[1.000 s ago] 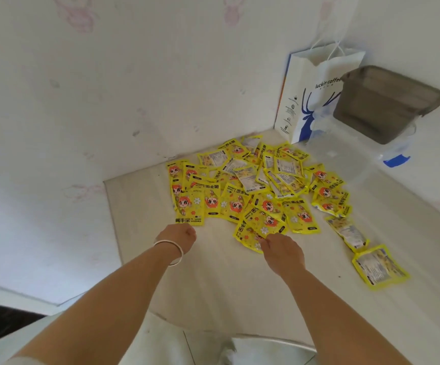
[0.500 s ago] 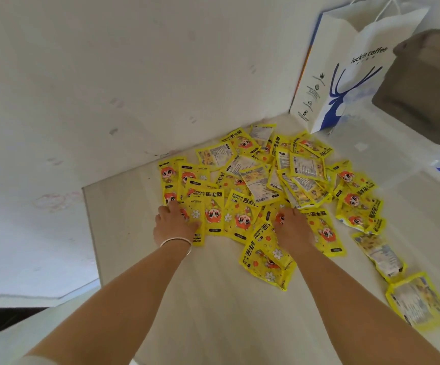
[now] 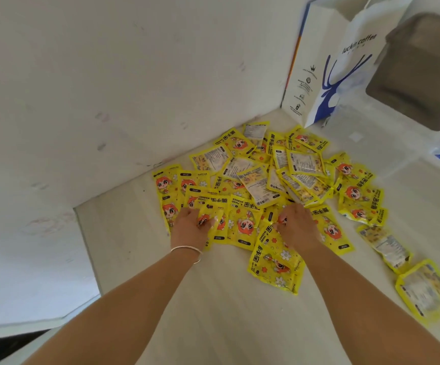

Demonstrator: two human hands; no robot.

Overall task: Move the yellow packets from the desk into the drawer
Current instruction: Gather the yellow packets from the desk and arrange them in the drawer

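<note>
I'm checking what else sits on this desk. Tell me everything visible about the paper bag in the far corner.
The paper bag is white with a large blue deer-head logo, the words "luckin coffee" and small printed icons on its narrow side. It stands upright in the far corner of the desk, against the wall, with thin handles at the top. A clear plastic box sits right beside it; contact is unclear. The nearest yellow packets lie just short of its base.

My left hand (image 3: 191,227) rests palm-down on the near-left edge of the heap of yellow packets (image 3: 263,180), fingers curled onto 1 packet; a thin bracelet (image 3: 186,250) circles that wrist. My right hand (image 3: 296,226) presses into the heap's near side, just above a packet (image 3: 276,262) lying at 6 o'clock. 2 stray packets (image 3: 424,288) sit at 4 o'clock on the pale desk (image 3: 213,312). At 1 o'clock, a white paper bag (image 3: 329,69) stands against the wall.
</note>
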